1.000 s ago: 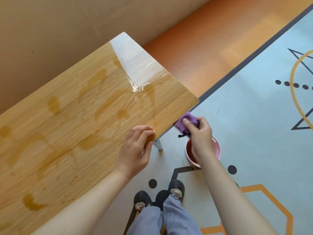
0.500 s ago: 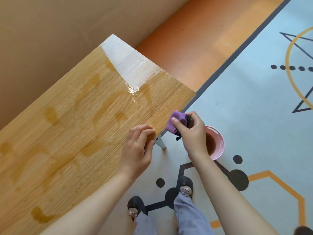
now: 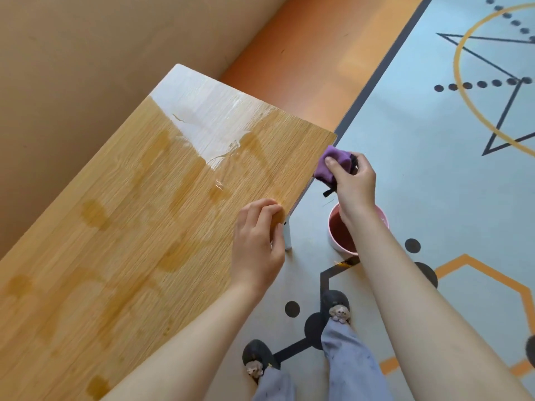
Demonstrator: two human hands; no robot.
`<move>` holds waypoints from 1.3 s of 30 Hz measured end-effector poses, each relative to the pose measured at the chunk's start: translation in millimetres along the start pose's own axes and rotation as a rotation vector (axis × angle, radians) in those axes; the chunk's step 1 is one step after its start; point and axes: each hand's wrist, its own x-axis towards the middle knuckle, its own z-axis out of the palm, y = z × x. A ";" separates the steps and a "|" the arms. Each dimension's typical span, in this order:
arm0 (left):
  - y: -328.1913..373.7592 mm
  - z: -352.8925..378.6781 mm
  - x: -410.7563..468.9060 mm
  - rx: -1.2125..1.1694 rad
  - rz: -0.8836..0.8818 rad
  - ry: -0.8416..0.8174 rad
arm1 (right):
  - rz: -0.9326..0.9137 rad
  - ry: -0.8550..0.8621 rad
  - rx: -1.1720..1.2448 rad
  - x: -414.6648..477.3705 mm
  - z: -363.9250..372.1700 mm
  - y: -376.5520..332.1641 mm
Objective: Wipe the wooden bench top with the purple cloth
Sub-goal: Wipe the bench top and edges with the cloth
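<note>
The floor (image 3: 434, 198) is grey-blue with orange and black shapes on it. The long wooden worktop (image 3: 130, 212) runs along a brown wall (image 3: 86, 53). It has darker wet patches (image 3: 92, 211) all over it and a shiny puddle (image 3: 220, 153) near the far end.

My left hand (image 3: 257, 244) is at the near edge of the worktop, close to the corner. Its grip is curled over that edge, with the fingers on top and the thumb down the side. My right hand (image 3: 354, 183) is off the worktop, in the air just past the end edge. Its grip is tight on the purple cloth (image 3: 333, 163), which is bunched up in my fingers with a bit of black hanging from it. The cloth is just beside the end edge of the worktop; I cannot tell if it touches.

A pink bowl (image 3: 337, 244) stands on the floor under my right wrist, brown inside. A white leg (image 3: 288, 238) stands by my left thumb.
</note>
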 end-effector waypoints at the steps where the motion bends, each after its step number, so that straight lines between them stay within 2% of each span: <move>1: -1.1 -0.2 0.2 -0.012 0.001 -0.001 | 0.005 0.018 0.039 1.7 1.8 0.8; 4: -3.4 -0.1 0.5 -0.050 0.014 -0.003 | 0.046 0.030 0.118 -14.6 7.2 17.3; 14: -8.7 2.6 0.6 -0.126 0.046 0.033 | 0.105 -0.098 0.119 -160.0 25.6 73.6; 21: -11.1 2.8 1.6 -0.156 0.058 0.056 | 0.070 -0.033 0.091 -123.0 21.5 53.2; 25: -13.7 -11.4 -5.0 -0.099 0.139 -0.047 | 0.073 -0.029 0.042 -84.2 15.0 39.6; 29: -31.3 -49.7 -52.4 0.037 0.261 -0.072 | 0.048 -0.028 0.030 -81.7 13.9 39.0; 34: -78.6 -77.6 -123.2 0.209 0.202 -0.059 | 0.070 -0.036 -0.025 -108.1 19.0 43.5; 39: -85.2 -76.1 -131.0 0.253 0.198 -0.061 | 0.178 -0.159 0.019 -187.0 24.9 72.0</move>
